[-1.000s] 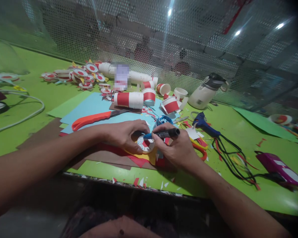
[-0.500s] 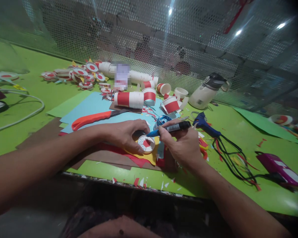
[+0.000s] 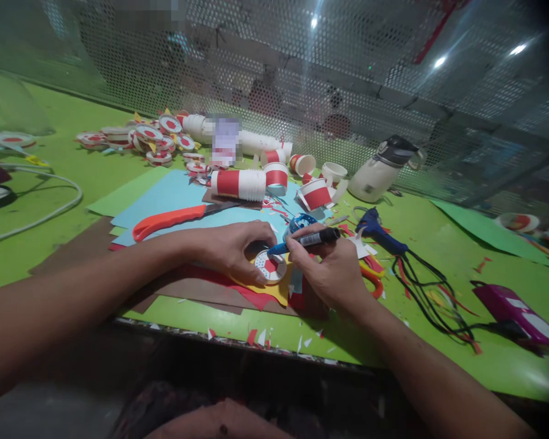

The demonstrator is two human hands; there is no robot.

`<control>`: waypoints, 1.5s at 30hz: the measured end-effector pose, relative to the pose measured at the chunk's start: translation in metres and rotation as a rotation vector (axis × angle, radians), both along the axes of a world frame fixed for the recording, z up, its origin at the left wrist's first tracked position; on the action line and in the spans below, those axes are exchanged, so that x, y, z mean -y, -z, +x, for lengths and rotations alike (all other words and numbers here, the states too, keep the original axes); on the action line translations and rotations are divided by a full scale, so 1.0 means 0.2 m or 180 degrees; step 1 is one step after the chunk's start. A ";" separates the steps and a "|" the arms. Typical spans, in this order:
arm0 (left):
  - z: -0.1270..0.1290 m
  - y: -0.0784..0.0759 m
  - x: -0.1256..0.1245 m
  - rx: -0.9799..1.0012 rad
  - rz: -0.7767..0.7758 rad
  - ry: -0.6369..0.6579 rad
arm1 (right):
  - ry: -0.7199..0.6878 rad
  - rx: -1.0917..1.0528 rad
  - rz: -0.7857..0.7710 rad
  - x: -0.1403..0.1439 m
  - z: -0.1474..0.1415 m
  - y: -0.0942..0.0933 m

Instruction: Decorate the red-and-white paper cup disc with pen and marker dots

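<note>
Our right hand pinches the marker; our left hand, pressing the paper disc, hides its edge.

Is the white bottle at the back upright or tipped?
Tipped. The bottle leans on the green table, its dark lid pointing up and right toward the mesh wall, body slanted rather than standing.

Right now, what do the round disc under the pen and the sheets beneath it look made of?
Disc: seemingly paper, like a flattened cup base, matte white with red centre. Sheets: thin matte coloured paper or card, lying flat with cut edges. Marker: probably plastic, its black barrel slightly glossy.
</note>
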State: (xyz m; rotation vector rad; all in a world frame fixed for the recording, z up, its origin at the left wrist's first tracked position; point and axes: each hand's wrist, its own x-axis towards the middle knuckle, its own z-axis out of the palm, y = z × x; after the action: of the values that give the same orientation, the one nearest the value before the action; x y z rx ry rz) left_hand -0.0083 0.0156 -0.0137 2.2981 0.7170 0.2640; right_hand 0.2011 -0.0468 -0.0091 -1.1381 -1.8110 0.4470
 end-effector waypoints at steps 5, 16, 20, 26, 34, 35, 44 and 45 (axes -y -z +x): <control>0.00 0.00 0.00 -0.0006 -0.0009 -0.0019 | -0.0033 -0.0006 0.0014 0.00 0.00 0.01; 0.00 0.02 0.00 0.0046 -0.0026 -0.0030 | 0.0061 0.0128 -0.0067 0.00 0.01 0.01; 0.00 0.02 0.00 0.0103 -0.0016 -0.0021 | 0.0137 0.0139 0.0025 0.01 0.01 0.01; 0.00 0.02 0.00 0.0086 -0.0020 -0.0044 | 0.0114 0.0112 0.0120 0.01 0.01 0.03; 0.00 0.00 0.01 -0.0020 0.0038 -0.0095 | 0.0250 -0.0552 0.0111 0.03 0.01 -0.03; 0.00 0.00 0.01 -0.0030 0.0036 -0.0104 | 0.0267 -0.0583 0.0110 0.03 0.01 -0.03; 0.00 0.03 0.00 0.0057 0.0005 -0.0120 | 0.0313 -0.0249 0.0011 0.02 0.01 0.00; 0.00 0.03 0.00 0.0060 0.0006 -0.0119 | 0.0339 -0.0201 0.0012 0.02 0.01 0.00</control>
State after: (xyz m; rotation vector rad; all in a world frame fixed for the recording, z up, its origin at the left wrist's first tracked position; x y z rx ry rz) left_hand -0.0093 0.0162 -0.0199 2.2827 0.7511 0.3031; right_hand 0.2032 -0.0500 -0.0098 -1.1984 -1.6873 0.4125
